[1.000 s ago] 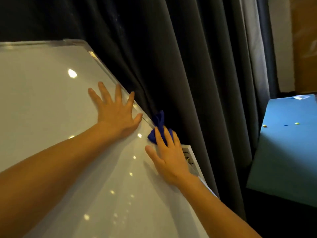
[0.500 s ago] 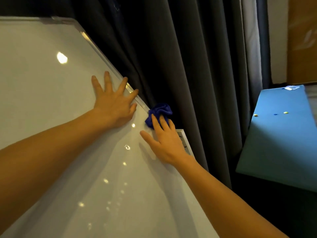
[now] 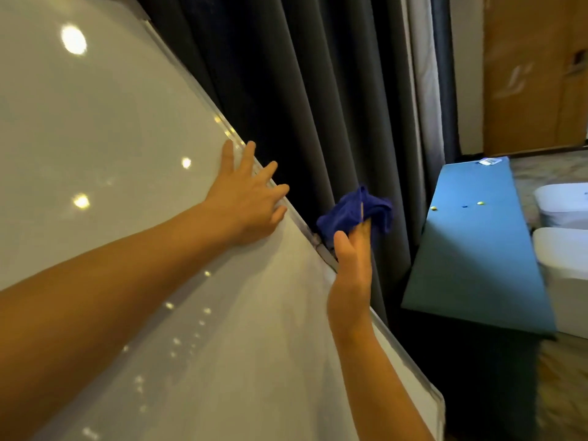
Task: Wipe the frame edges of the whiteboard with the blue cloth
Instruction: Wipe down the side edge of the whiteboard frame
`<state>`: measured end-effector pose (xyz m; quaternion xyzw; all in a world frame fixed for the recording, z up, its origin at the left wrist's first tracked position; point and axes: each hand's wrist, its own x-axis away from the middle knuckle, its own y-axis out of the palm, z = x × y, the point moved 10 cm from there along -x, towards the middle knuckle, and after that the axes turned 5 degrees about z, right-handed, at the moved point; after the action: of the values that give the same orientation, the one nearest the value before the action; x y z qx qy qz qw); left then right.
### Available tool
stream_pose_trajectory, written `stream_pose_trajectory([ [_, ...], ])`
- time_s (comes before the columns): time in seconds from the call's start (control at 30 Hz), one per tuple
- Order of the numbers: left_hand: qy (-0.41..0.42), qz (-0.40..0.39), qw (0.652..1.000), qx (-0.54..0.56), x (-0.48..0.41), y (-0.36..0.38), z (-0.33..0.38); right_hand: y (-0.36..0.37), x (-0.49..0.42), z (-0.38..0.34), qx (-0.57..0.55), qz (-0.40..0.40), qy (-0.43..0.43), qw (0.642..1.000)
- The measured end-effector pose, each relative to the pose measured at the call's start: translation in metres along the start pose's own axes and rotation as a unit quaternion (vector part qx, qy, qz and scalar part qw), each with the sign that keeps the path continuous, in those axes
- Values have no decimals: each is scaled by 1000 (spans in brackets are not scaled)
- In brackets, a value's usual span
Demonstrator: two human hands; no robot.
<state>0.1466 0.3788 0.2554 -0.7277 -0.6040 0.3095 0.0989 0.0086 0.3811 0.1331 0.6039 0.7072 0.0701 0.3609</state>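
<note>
Cloth (image 3: 353, 211) at right hand's (image 3: 353, 262) fingertips: deep blue, plain. Whiteboard (image 3: 133, 128) under left hand (image 3: 248, 202): glossy white, bright light spots; frame (image 3: 299, 218) silver-grey. Curtain (image 3: 318, 90) beyond both hands: dark grey. Table (image 3: 477, 265) right of right hand: teal-blue, small yellow and blue dots.

I read this as an indoor room, office or home, cannot tell which. Evidence: whiteboard (image 3: 127, 154) leaning against floor-length dark grey curtains (image 3: 318, 106), blue table (image 3: 477, 249) to my right, wooden door (image 3: 534, 74) behind it, patterned floor.
</note>
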Motion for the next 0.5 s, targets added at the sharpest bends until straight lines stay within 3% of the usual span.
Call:
stream_pose_trajectory([
  [0.17, 44, -46, 998, 10, -3, 2, 33, -52, -7, -22, 71, 25, -76, 994],
  [0.3, 82, -81, 993, 17, 0, 1, 69, -46, 24, 36, 161, -40, 36, 986],
  [0.4, 93, -90, 990, 51, -4, 0, 91, -9, 29, 58, 281, -105, 5, 954],
  [0.5, 93, -80, 990, 70, -6, 3, 95, -8, 27, 85, 419, -115, -21, 901],
])
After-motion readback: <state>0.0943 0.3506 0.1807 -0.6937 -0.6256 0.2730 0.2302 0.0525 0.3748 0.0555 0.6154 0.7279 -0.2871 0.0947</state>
